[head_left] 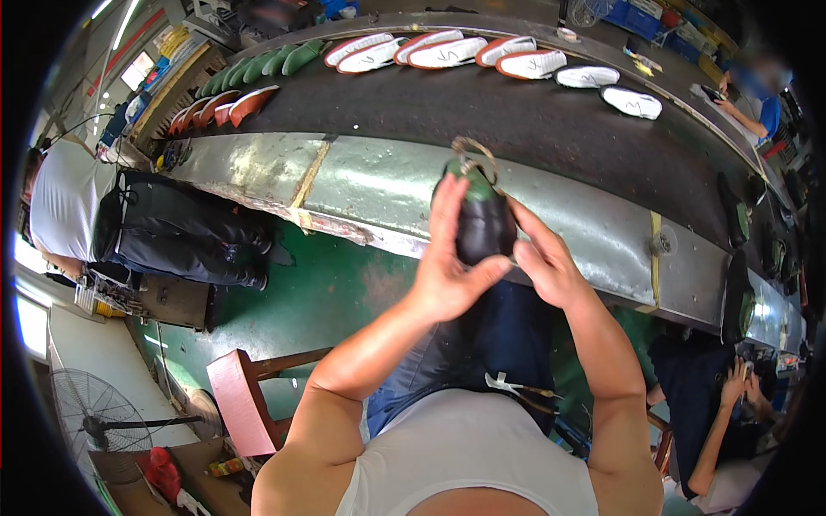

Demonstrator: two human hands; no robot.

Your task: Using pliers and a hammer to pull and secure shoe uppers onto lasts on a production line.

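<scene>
Glossily dark, rounded shoe [484,228] between left hand [449,273] and right hand [552,268]

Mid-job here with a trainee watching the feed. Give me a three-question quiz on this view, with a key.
1. True or false: the left hand and the right hand are both on the black and green shoe piece.

2. In the far row on the dark belt, what colour are the leftmost pieces?
A) blue
B) green
C) white

3. On which side of the picture does the wire fan stand?

Key:
1. True
2. B
3. Left
</scene>
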